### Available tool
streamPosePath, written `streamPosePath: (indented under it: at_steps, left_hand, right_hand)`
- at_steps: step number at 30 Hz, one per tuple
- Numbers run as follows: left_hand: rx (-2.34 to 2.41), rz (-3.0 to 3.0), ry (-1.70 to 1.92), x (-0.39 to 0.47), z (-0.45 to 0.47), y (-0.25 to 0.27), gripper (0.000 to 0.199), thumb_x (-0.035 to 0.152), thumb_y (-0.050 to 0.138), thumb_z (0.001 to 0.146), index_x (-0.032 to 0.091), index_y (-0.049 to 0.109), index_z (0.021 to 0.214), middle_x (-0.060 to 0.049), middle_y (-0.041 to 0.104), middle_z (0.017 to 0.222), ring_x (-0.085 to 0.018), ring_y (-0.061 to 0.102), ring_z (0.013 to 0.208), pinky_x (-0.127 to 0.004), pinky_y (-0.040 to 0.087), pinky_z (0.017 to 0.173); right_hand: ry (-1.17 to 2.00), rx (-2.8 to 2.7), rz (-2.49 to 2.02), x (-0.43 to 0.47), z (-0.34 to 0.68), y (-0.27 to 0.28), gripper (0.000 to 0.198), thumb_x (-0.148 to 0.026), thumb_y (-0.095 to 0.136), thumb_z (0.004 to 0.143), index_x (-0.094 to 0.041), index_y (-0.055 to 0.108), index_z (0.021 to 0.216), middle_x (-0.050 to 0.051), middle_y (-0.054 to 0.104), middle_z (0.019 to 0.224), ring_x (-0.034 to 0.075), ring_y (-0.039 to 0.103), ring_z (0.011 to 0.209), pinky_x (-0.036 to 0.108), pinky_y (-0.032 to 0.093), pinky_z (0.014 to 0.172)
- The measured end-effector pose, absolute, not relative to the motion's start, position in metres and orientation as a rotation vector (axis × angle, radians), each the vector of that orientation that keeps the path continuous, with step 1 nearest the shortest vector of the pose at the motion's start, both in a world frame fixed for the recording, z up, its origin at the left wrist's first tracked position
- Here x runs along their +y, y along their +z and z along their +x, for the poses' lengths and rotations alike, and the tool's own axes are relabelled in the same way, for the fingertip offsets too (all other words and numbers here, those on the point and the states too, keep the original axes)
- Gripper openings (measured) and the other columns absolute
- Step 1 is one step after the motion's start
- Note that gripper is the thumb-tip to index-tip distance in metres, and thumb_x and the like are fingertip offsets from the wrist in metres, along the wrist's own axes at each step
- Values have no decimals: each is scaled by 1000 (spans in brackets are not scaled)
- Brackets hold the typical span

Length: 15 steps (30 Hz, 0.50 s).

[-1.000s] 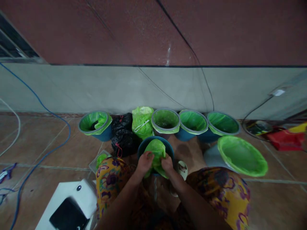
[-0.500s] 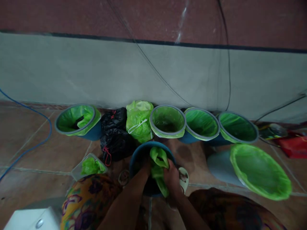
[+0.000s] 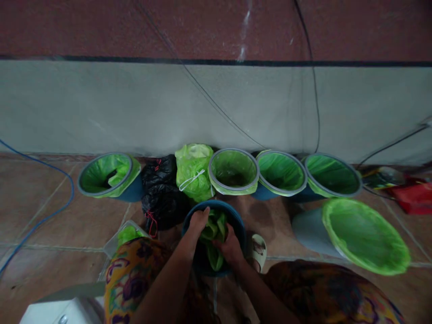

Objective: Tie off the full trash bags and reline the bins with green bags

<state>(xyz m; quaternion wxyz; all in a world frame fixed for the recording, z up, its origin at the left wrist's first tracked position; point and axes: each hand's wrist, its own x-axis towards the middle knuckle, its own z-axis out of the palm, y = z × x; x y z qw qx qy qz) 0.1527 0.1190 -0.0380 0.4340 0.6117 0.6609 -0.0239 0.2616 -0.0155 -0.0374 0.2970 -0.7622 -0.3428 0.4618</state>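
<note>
A crumpled green plastic bag [image 3: 216, 229] is bunched up in the mouth of a dark blue bin [image 3: 238, 216] between my feet. From the left, my left hand [image 3: 199, 221] grips the bag's upper edge, thumb pointing up, above the bin's opening. My right hand [image 3: 231, 245] closes around the bag's right side, with a loose fold hanging below it into the bin. The bin's inside is dark and its bottom is hidden.
Against the wall stand several bins with green liners, including a left bin [image 3: 135, 182]. Nearby are black tied bags [image 3: 165, 202], a tied green bag [image 3: 194, 173], a tilted grey bin [image 3: 310, 231], a clear tub [image 3: 113, 245] and a blue cable [image 3: 72, 184].
My left hand has come up from inside the bin to the bag's left side. My right hand has shifted slightly left with the bag, which now sits lower and more central over the bin.
</note>
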Motion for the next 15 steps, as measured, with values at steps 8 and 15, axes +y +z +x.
streamPosePath:
  at_steps: [8, 15]
  left_hand:
    - [1676, 1660, -17, 89, 151, -14, 31, 7, 57, 79, 14, 73, 103, -13, 74, 111, -23, 67, 106, -26, 45, 89]
    - [1676, 1710, 197, 95, 127, 21, 26, 17, 52, 86, 14, 76, 95, -13, 75, 94, -22, 69, 86, -29, 46, 77]
  right_hand:
    - [1238, -696, -1888, -31, 268, -47, 48, -28, 62, 71, -15, 62, 117, 5, 74, 79, 24, 71, 79, 36, 57, 75]
    - [992, -893, -2095, -25, 276, -8, 53, -43, 53, 82, -12, 57, 125, 14, 72, 106, 26, 69, 98, 39, 53, 90]
